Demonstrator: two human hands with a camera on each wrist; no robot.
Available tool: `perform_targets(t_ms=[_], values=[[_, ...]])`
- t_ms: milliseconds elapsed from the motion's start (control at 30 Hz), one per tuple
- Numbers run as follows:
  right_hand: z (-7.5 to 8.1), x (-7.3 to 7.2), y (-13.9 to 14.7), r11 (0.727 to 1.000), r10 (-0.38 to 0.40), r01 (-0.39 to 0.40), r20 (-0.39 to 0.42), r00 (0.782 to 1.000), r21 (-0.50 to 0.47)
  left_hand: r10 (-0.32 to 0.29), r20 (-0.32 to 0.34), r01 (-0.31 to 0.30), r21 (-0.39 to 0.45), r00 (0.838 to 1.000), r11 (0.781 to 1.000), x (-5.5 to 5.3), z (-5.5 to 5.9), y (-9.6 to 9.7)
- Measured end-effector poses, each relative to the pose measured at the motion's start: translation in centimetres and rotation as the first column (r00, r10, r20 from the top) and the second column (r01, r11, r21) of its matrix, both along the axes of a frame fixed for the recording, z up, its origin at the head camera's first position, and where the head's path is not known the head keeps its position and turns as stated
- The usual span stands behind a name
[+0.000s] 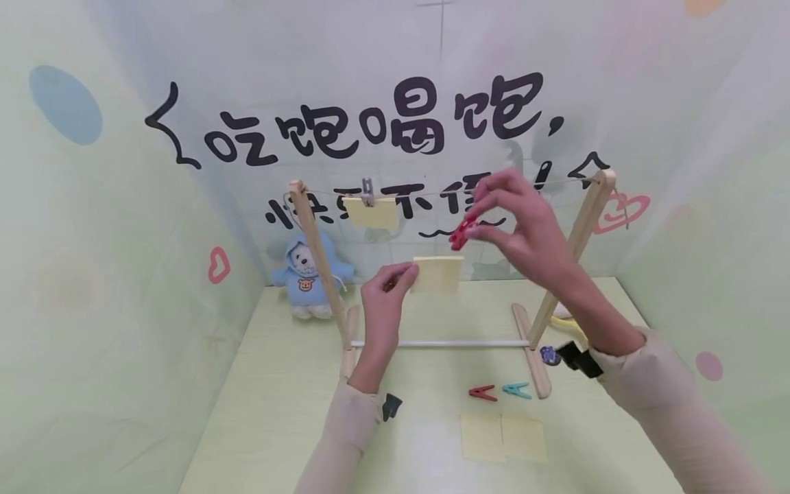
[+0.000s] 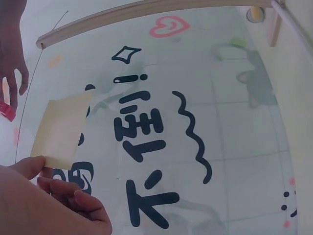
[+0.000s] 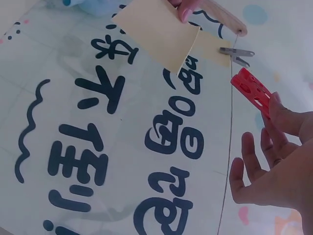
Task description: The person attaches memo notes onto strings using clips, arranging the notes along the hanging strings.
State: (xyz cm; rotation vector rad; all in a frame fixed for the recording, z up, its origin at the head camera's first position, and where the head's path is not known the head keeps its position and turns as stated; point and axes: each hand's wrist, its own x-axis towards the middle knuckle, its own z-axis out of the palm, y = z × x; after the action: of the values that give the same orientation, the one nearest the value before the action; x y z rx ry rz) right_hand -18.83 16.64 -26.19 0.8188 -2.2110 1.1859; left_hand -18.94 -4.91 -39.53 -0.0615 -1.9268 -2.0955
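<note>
My left hand (image 1: 384, 302) pinches a pale yellow paper square (image 1: 438, 274) by its left edge, below the string (image 1: 441, 193). In the left wrist view the thumb lies over a corner of the yellow paper (image 2: 62, 129). Up beside the string, my right hand (image 1: 524, 226) pinches a red clothespin (image 1: 459, 234) between thumb and finger. The right wrist view shows the red clothespin (image 3: 252, 90) apart from both string and paper. On the string's left part, a grey clothespin (image 1: 367, 192) holds another yellow paper square (image 1: 372, 213).
A wooden frame (image 1: 580, 226) carries the string, with a white rod (image 1: 450, 343) low across it. On the table (image 1: 265, 412) lie a red clothespin (image 1: 483, 393), a blue clothespin (image 1: 516, 390) and yellow papers (image 1: 481, 438). A plush toy (image 1: 305, 274) sits behind the left post.
</note>
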Motion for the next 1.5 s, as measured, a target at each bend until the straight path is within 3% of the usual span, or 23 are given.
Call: perform_targets(t_ms=[200,333,467,900,1200,1500], values=[[3.1,-1.9,-0.6,1.0,-0.029,0.029,-0.026,0.999,-0.001,0.021,-0.009,-0.02,0.144,1.0,0.989,-1.7,2.8,0.3],[4.1,-3.1,-0.9,0.999,-0.038,0.037,-0.024,0.999,-0.014,-0.008,-0.025,0.014,0.238,1.0,0.971,-2.4,4.3,0.5],[4.6,-4.0,-1.2,0.999,-0.039,0.038,-0.031,0.999,-0.013,-0.036,-0.038,0.044,0.263,0.999,0.964,-2.7,5.2,0.7],[4.7,-5.2,-2.5,0.997,-0.03,0.03,0.001,1.0,0.076,0.009,-0.059,0.005,0.236,0.998,0.972,-3.1,6.4,0.9],[4.6,-5.5,-3.0,0.989,-0.043,0.041,0.008,0.999,0.14,-0.003,-0.081,0.022,0.236,0.997,0.972,-3.2,6.7,0.9],[5.0,-5.8,-3.5,0.968,-0.068,0.048,0.073,0.995,0.246,-0.003,-0.094,0.024,0.224,0.996,0.974,-3.3,6.8,0.9]])
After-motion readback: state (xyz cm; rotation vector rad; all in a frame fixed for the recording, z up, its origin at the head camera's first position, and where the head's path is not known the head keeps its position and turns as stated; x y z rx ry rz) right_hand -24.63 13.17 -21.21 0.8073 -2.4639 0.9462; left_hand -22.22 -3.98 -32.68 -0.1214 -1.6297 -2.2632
